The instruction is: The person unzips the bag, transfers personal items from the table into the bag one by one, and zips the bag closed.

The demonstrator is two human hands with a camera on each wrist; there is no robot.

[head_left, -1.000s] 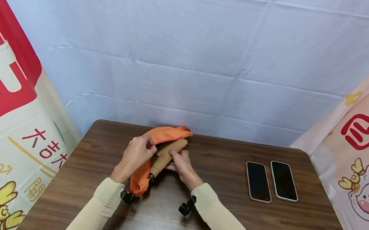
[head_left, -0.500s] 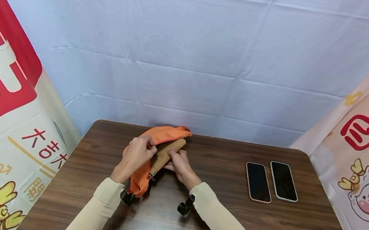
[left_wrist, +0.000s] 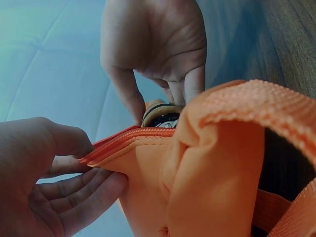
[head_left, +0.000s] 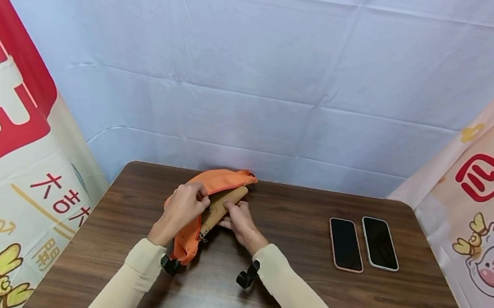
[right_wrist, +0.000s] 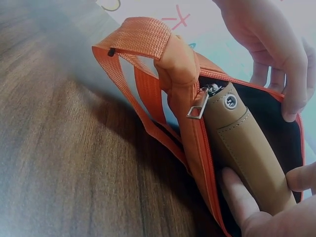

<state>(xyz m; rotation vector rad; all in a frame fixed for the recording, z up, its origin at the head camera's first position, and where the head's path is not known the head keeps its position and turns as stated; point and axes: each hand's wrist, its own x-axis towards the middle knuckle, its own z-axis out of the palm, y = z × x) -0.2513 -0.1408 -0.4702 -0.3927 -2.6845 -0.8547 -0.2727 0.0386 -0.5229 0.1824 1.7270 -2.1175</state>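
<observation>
An orange zippered bag (head_left: 186,243) with webbing straps lies at the back left of the table, its mouth unzipped. My left hand (head_left: 182,208) pinches the zipper edge (left_wrist: 123,140) between thumb and fingers and spreads the opening. Partly inside the bag is a tan, roll-shaped leather case (right_wrist: 252,153) with stitching and a metal snap button (right_wrist: 230,101). Thumb and fingers of my right hand (head_left: 243,223) grip this case along its sides at the bag's mouth. By one end of the case hangs a metal zipper pull (right_wrist: 197,106). The bag's dark inside is mostly hidden.
Two phones lie on the right of the brown wooden table (head_left: 283,298): one in a pinkish case (head_left: 345,245), one in a pale case (head_left: 380,243). A pale cloth (head_left: 259,70) hangs behind the table, with printed banners at both sides.
My right hand has shifted slightly left with the tan leather case, which sits a little deeper in the bag. The left hand stays at the zipper edge.
</observation>
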